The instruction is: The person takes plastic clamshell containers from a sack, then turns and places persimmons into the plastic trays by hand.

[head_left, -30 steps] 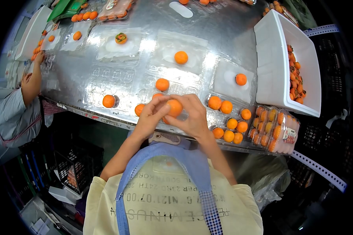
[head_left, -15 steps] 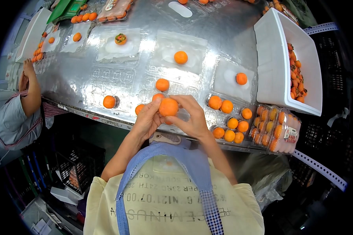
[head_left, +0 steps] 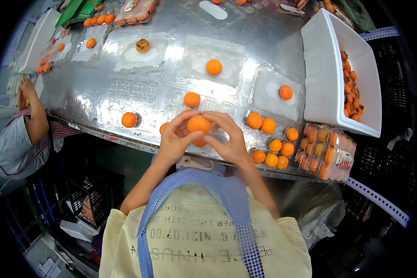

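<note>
Between my two hands, above the table's near edge, is a round orange persimmon [head_left: 199, 124]. The fingers and thumb of my left hand [head_left: 175, 138] curl round its left side, and those of my right hand [head_left: 229, 139] close on its right side. Just beyond, a persimmon [head_left: 192, 99] rests in a clear plastic tray; others partly show behind my hands. A loose persimmon [head_left: 129, 120] sits to the left. On the right, a clear tray holds several persimmons [head_left: 268, 125].
At the right stands a white foam box [head_left: 322, 69] with many persimmons inside. Packed clear boxes [head_left: 326, 152] lie at the table's right edge. Several plastic covers [head_left: 211, 48] lie on the metal table [head_left: 171, 21]. A co-worker's hands [head_left: 27, 90] are at the far left; another person's hand appears top right.
My fingers have shifted round the persimmon, the left hand now more curled over it. The co-worker's hands at left have moved slightly down. Another person's hand has appeared at top right.
</note>
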`<state>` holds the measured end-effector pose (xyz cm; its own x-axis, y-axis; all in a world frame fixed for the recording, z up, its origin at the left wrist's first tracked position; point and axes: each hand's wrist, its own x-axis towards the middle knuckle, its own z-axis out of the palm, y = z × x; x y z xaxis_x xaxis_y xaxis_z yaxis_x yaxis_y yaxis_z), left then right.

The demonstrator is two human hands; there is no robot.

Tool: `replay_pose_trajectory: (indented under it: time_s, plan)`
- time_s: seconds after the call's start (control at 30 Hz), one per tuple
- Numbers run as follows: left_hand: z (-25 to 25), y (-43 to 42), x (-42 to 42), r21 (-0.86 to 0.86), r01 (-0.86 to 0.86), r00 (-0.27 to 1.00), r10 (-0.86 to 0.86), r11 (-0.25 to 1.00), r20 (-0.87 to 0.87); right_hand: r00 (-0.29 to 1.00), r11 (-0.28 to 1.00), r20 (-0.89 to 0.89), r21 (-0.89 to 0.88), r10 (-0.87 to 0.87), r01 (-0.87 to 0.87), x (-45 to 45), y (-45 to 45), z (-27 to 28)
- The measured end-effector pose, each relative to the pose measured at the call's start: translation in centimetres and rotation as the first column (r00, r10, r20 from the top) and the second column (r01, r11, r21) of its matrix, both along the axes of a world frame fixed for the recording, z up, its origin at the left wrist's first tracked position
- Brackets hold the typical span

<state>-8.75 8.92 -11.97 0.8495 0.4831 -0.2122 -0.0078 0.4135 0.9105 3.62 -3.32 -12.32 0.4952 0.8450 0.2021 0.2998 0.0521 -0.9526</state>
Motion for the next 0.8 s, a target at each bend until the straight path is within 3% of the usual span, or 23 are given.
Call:
replay_pose_trajectory:
  time_s: [0.2, 0.37, 0.5, 0.67, 0.8]
  plan:
    - [0.4, -0.4, 0.1, 0.26, -0.018, 0.997, 0.038, 0.965, -0.072, 0.952, 1.0, -0.305, 0.003, -0.02, 0.022, -0.3, -0.5, -0.7]
    - [0.3, -0.8, 0.1, 0.496, -0.004, 0.991, 0.068, 0.868, -0.112, 0.904, 0.997, -0.425, -0.074, -0.043, 0.013, -0.9, -0.5, -0.6]
    - [0.0, -0.9, -0.1, 0.645, 0.057, 0.997, -0.005, 0.762, -0.083, 0.858, 0.995, -0.508, -0.095, -0.068, 0.023, -1.8, -0.3, -0.8]
    - [-0.2, -0.9, 0.0, 0.762, 0.099, 0.992, -0.006, 0.64, -0.124, 0.868, 0.995, -0.49, -0.087, -0.081, 0.044, -1.8, -0.5, -0.9]
    - [0.1, -0.8, 0.3, 0.829, 0.061, 0.998, -0.019, 0.556, -0.061, 0.877, 0.996, -0.474, -0.076, -0.074, 0.043, -1.6, -0.8, -0.9]
